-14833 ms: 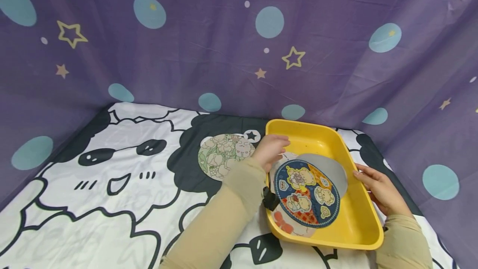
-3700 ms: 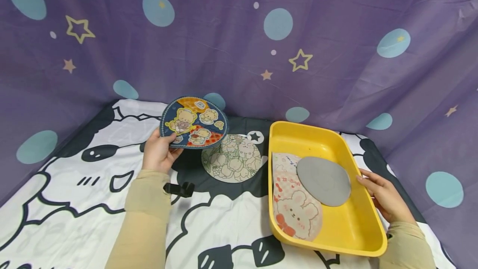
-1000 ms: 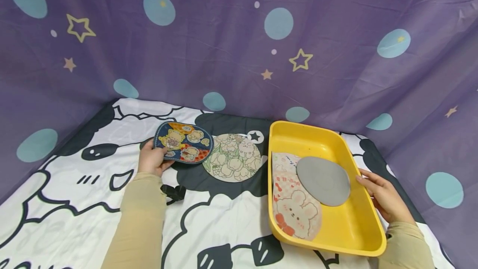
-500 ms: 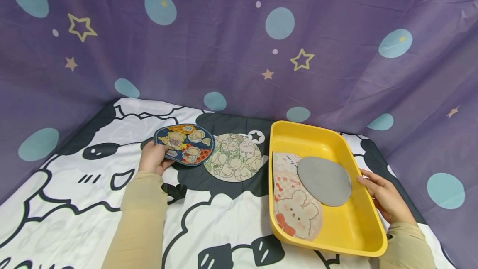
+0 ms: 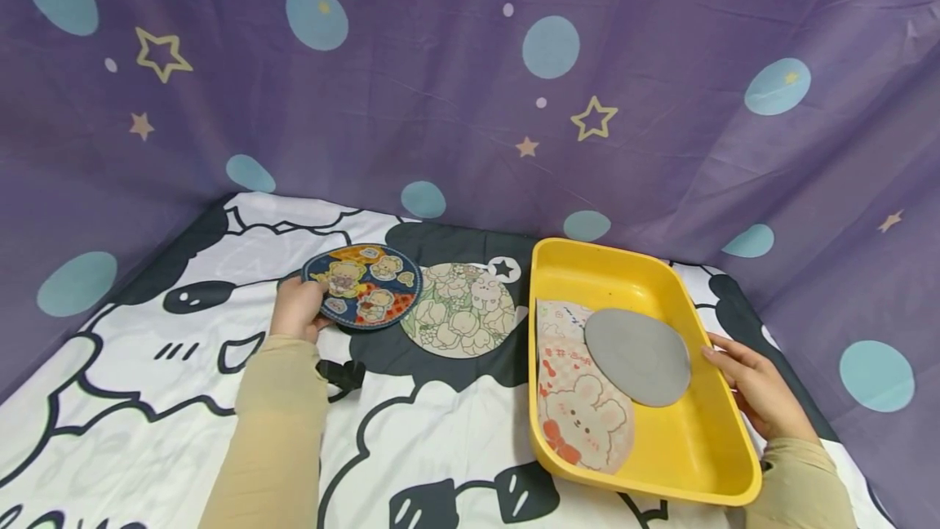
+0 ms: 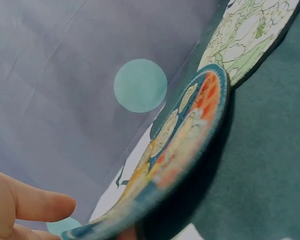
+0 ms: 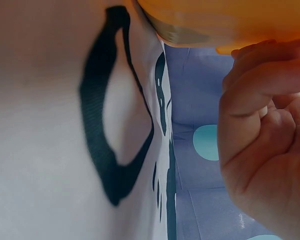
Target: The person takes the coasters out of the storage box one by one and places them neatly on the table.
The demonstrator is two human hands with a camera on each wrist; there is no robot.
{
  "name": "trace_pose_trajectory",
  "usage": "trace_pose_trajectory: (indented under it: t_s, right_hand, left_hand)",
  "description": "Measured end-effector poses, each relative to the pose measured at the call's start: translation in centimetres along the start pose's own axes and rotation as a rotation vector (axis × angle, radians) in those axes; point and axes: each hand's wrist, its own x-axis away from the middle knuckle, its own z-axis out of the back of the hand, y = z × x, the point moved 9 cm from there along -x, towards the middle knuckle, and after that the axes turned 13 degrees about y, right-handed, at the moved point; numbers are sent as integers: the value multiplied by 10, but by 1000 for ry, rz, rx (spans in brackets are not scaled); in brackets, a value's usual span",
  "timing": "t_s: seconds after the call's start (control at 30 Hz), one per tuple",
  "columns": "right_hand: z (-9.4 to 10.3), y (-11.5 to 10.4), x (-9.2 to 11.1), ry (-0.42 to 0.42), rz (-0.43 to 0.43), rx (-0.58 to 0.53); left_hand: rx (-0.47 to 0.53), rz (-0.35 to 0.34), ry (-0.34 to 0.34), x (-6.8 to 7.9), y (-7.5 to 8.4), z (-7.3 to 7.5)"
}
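My left hand (image 5: 297,310) is at the near left edge of a round blue mat (image 5: 382,313) printed with bears. In the left wrist view its thumb (image 6: 50,205) stands a little above the mat's edge, while a fingertip (image 6: 127,233) shows beneath. The blue mat (image 6: 190,135) lies tilted, shadow under it, its right side overlapping a pale green round mat (image 5: 458,313) on the cloth. My right hand (image 5: 760,390) grips the right rim of a yellow tray (image 5: 705,431); the right wrist view shows curled fingers (image 7: 250,85) against the tray's outside.
Inside the tray lie a grey round mat (image 5: 639,357) and a pink rabbit mat (image 5: 587,423), partly covered by the grey one. A black-and-white cartoon cloth (image 5: 411,439) covers the table. A purple curtain (image 5: 441,88) with stars and dots rises behind.
The blue mat came out of the tray, passed left through the air and was lowered beside the pale green mat. Lately its bent edge has flattened as the left thumb lifted.
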Motion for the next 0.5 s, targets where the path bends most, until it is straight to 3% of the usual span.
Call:
trace_pose_trajectory:
  t_s: [0.13,0.5]
  right_hand:
    - [0,1,0,2,-4,3]
    - [0,1,-1,1,-8,9]
  left_hand:
    - [-21,-46,54,-2,5,3]
    - [-57,-69,112,2,10,9]
